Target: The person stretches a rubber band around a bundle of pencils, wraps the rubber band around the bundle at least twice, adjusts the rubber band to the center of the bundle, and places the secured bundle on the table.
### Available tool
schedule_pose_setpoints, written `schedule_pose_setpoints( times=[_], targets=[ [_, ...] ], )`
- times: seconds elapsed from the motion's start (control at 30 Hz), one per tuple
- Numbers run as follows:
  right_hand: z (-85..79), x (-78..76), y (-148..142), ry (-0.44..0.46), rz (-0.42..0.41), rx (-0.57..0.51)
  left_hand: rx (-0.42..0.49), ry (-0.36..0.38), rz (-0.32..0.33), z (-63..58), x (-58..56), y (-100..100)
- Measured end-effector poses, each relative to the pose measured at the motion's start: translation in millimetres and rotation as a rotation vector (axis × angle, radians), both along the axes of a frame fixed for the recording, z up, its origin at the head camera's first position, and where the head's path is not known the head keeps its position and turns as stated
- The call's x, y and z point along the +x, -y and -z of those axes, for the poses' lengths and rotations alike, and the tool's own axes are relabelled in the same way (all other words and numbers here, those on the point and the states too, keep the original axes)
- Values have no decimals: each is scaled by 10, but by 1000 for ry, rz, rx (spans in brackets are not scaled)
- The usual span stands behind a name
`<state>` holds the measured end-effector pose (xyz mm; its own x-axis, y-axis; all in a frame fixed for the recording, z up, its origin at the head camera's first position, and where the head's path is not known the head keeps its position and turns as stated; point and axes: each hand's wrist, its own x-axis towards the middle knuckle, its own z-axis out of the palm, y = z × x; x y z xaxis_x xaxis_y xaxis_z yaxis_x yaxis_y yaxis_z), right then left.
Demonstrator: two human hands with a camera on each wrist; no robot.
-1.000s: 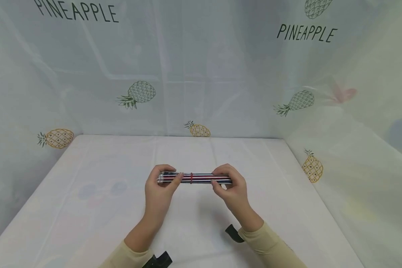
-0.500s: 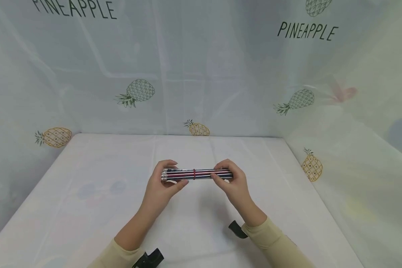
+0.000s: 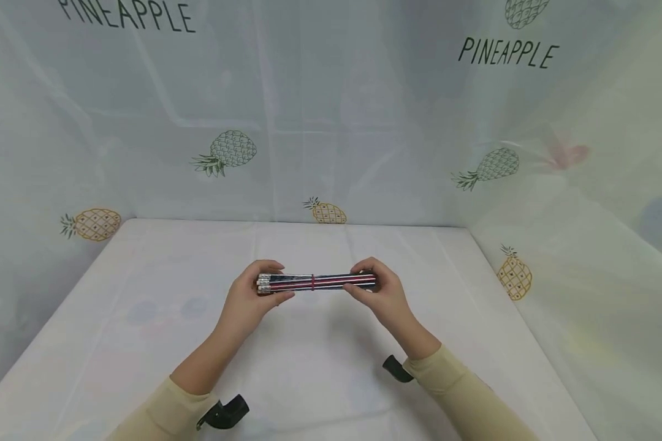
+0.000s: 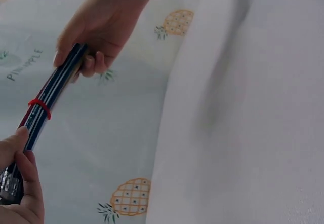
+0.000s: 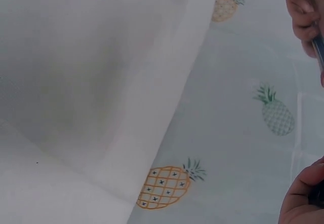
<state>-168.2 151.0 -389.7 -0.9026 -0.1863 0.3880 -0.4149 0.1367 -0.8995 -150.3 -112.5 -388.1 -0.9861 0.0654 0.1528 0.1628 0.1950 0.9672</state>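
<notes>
In the head view a bundle of striped pencils, dark blue, red and white, is held level above the white table. A red rubber band circles its middle. My left hand grips the left end, where silvery tips show. My right hand pinches the right end between thumb and fingers. The left wrist view shows the pencils slanting, my left hand at the silvery end and my right hand at the other. Only parts of both hands and a sliver of the bundle appear in the right wrist view.
A white cloth covers the table. Pale sheeting printed with pineapples hangs behind and along both sides. A black wrist mount sits at the left sleeve, another black mount at the right.
Both hands have raised the bundle slightly away from me, and it shifted a little right, then back left. My left thumb has slid from across the pencils to their near side.
</notes>
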Motion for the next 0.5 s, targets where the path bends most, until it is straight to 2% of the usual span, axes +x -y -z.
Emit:
schedule_pose_setpoints(
  times=[0.17, 0.37, 0.5],
  targets=[
    [69, -99, -59, 82, -25, -27, -19, 52, 1, 40, -92, 102],
    [165, -239, -94, 233, -5, 30, -97, 77, 24, 140, -217, 229],
    [234, -355, -77, 301, -2, 81, -74, 100, 60, 233, -306, 298]
  ],
)
